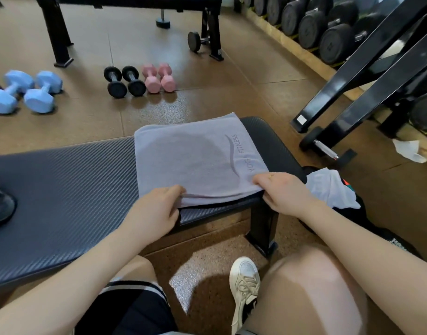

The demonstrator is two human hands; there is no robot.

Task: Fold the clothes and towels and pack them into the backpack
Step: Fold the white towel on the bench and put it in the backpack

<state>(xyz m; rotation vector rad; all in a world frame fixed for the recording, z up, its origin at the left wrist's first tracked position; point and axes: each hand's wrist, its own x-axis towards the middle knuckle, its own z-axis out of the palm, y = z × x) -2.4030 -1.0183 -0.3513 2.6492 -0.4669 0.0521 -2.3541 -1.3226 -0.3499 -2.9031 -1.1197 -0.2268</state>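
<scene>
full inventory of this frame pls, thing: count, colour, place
towel: 1, lilac-grey, folded on the bench end, printed YOGA FITNESS
bench: 1, black textured pad, across the foreground
white garment: 1, on a dark item right of the bench; whether that is the backpack, cannot tell
blue dumbbells: 2, floor, far left
small black dumbbells: 2, floor, centre
pink dumbbells: 2, floor, beside the black pair
dumbbell rack: 1, row of black dumbbells, top right
crumpled paper: 1, white, floor, far right
shoe: 1, white, bottom centre
left hand: grips the towel's near edge
right hand: pinches the towel's near right corner
</scene>
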